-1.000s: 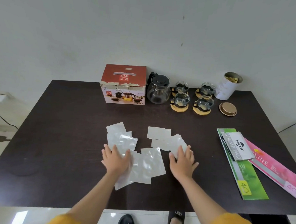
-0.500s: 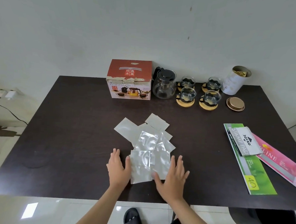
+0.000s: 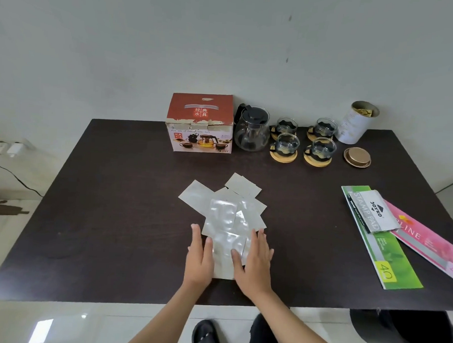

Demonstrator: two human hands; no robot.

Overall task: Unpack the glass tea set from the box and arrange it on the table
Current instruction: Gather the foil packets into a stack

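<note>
Fingers (image 3: 196, 235) of both hands are flat and spread, not gripping anything: left hand (image 3: 199, 259) and right hand (image 3: 254, 262) press either side of a messy pile of foil packets (image 3: 225, 218) mid table (image 3: 114, 191). Way back sit the box (image 3: 200, 124), teapot (image 3: 251, 132) and four cups (image 3: 287, 145) on coasters, just beside each other.

A heap of silvery foil packets (image 3: 227, 218) lies mid-table. At the right, a stamp pad box (image 3: 373, 211) rests on a green folder (image 3: 389, 256), beside a pink folder (image 3: 431, 247). An open tin (image 3: 355, 124) stands behind its gold lid (image 3: 357, 157).
</note>
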